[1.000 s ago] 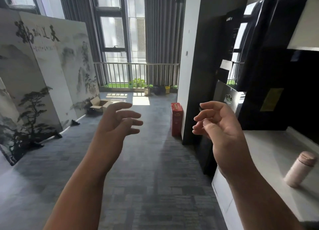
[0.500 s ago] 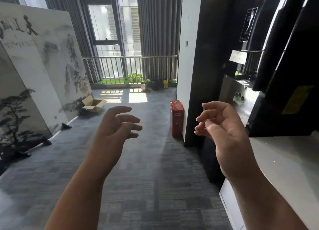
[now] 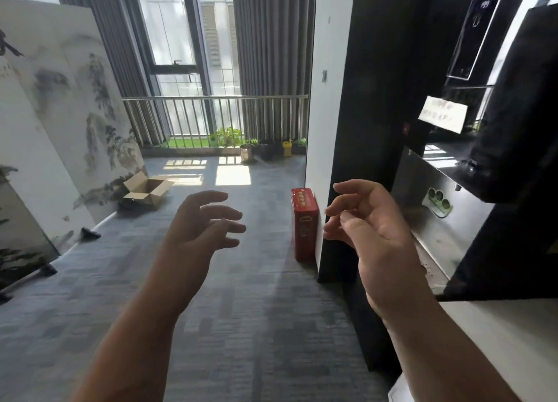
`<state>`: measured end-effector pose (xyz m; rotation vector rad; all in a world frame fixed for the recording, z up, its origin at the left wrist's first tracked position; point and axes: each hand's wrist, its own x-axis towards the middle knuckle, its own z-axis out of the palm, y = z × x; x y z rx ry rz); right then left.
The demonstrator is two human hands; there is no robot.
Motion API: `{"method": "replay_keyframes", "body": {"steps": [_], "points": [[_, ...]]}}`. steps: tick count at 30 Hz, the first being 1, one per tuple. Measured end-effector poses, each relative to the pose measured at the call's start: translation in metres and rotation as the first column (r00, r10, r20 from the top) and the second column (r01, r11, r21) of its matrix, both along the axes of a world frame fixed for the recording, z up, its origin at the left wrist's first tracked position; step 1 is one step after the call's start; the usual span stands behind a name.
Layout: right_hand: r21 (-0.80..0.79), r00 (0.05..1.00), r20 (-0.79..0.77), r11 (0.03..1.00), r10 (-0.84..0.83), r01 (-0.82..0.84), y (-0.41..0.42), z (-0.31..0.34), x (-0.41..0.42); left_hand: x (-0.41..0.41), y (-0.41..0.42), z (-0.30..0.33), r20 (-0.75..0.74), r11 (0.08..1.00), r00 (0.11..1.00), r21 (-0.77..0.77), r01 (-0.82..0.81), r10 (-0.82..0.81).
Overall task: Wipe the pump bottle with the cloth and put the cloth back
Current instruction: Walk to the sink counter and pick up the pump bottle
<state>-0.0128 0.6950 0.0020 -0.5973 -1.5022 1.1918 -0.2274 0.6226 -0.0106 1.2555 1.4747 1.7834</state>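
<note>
Neither the pump bottle nor the cloth can be made out anywhere in the head view, so where they are cannot be told. The left hand [image 3: 199, 232] is raised in the air with its fingers spread and loosely curled, holding nothing. The right hand [image 3: 374, 235] is raised beside it, well apart, palm turned inward, its fingers half curled and its thumb near the forefinger, and it too holds nothing. Between the two hands and beyond them a red tin box [image 3: 304, 224] stands upright on the grey carpet [image 3: 241, 326], against the foot of a white pillar [image 3: 324, 99]. Right of the right hand is a dark cabinet front [image 3: 371, 84] with a steel recess [image 3: 437, 220], and below that hand's wrist lies the corner of a white counter [image 3: 498, 335]. Left of the left hand and farther off an open cardboard box [image 3: 146, 190] sits on the floor near a painted folding screen [image 3: 60, 124]. Far beyond both hands a metal railing [image 3: 211, 118] runs before tall windows [image 3: 187, 33], with potted plants [image 3: 229, 136] at its base.
</note>
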Motion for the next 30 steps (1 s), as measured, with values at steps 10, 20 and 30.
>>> {"method": "replay_keyframes", "body": {"steps": [10,20,30], "points": [[-0.016,0.999,0.029,0.999,0.036,-0.036,0.167,-0.012,-0.119,-0.121,0.162,-0.013,0.005,1.0,1.0,-0.01,-0.024,0.024],[0.024,1.0,0.025,1.0,-0.009,0.009,0.322,-0.001,-0.275,-0.281,0.335,0.016,-0.031,0.998,1.0,0.059,0.007,-0.005],[-0.012,0.999,0.04,1.0,-0.028,0.028,0.492,-0.02,-0.353,-0.372,0.503,-0.006,0.012,0.999,0.999,0.027,-0.032,0.032]]}}
